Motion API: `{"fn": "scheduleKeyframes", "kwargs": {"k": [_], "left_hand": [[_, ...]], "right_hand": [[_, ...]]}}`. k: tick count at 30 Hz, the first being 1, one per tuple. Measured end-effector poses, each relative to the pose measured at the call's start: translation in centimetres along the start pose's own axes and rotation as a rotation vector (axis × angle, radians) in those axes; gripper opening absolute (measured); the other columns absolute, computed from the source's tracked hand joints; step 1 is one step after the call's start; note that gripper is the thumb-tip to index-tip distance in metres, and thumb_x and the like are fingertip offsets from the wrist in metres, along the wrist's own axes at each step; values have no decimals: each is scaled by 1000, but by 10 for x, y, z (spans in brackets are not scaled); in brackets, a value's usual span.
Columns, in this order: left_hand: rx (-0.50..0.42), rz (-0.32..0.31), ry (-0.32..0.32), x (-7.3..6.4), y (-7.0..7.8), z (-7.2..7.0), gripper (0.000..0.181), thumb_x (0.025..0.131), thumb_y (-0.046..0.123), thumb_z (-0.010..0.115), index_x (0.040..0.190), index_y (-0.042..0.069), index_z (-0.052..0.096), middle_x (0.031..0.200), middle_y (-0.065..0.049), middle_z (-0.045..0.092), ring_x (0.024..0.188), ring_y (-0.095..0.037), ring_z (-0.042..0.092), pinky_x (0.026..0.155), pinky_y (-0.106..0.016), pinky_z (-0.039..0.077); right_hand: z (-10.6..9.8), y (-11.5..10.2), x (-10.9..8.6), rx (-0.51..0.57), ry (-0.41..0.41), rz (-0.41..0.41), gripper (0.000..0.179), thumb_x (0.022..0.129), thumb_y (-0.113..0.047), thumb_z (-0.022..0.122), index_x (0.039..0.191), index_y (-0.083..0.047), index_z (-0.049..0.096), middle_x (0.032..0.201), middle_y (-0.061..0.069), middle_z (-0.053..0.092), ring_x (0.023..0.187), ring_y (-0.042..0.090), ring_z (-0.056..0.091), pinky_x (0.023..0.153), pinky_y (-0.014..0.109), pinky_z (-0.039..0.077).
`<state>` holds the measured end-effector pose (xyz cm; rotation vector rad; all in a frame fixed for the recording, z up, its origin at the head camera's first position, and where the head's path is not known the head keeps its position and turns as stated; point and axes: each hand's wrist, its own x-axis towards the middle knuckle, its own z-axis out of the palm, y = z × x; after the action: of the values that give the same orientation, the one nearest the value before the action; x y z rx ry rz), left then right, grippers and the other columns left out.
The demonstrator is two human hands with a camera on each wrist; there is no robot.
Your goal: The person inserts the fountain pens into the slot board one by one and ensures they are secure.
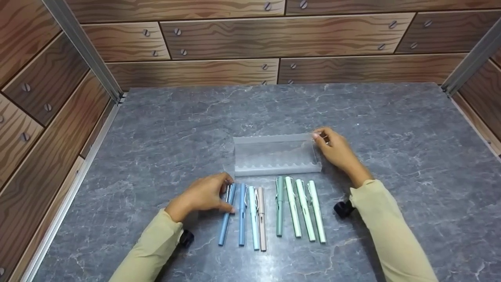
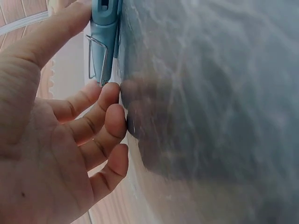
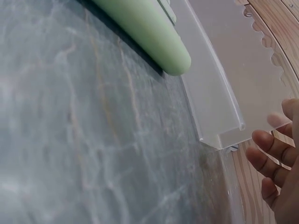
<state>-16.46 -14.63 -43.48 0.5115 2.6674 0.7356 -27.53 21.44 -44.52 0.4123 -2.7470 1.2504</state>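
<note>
My left hand [image 1: 207, 192] is at the leftmost dark blue pen [image 1: 224, 227], thumb across its barrel and fingers curled by its cap end. In the left wrist view this pen [image 2: 103, 46] shows its wire clip, with the fingertips close to the tabletop. My right hand [image 1: 336, 147] pinches the back right corner of a clear plastic pen tray [image 1: 278, 170]. The right wrist view shows the thumb and a finger on either side of the clear tray wall [image 3: 215, 93], the other fingers loosely bent. The tray has scalloped notches along its edges.
Right of the left hand lie a blue pen [image 1: 242, 219], a pale blue pen [image 1: 254, 223] and a brownish pen [image 1: 262, 223]. Farther right are a dark green pen [image 1: 280, 211] and several light green pens [image 1: 303, 211]. Wood-patterned panels [image 1: 250, 37] enclose the grey marbled table [image 1: 188, 117].
</note>
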Motion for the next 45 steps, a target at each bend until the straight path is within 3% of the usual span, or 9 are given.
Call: {"fn": "scheduleKeyframes", "kwargs": {"k": [17,28,35,39,45], "left_hand": [[0,-75,-26,4,3,4,70,65,36,88,122,17,51,76,2,55,66,-15,50,59,-31,40],[-50,-47,-21,4,3,1,66,68,28,86,123,17,50,74,2,55,62,-13,49,56,-29,40],[-121,-27,-19,3,6,-1,66,71,24,85,125,17,48,73,4,55,58,-11,46,52,-26,38],[-132,-11,15,3,9,-3,65,72,21,83,126,18,47,70,6,54,56,-10,45,52,-25,37],[-101,23,137,4,14,-5,63,74,21,81,128,18,49,68,8,55,55,-8,47,54,-27,40]], "right_hand": [[5,7,-2,11,13,16,29,102,-22,47,115,1,58,98,19,65,92,25,59,82,33,46],[7,4,3,56,26,44,29,102,-23,47,114,1,56,98,18,63,85,14,57,74,17,45],[8,5,4,83,23,49,28,102,-23,47,114,1,55,99,19,63,85,12,56,75,15,45],[9,5,4,91,30,52,28,101,-22,47,113,1,56,98,18,64,83,9,55,74,14,45],[11,5,2,94,41,64,28,101,-24,48,113,0,57,97,16,64,83,8,55,74,14,44]]}}
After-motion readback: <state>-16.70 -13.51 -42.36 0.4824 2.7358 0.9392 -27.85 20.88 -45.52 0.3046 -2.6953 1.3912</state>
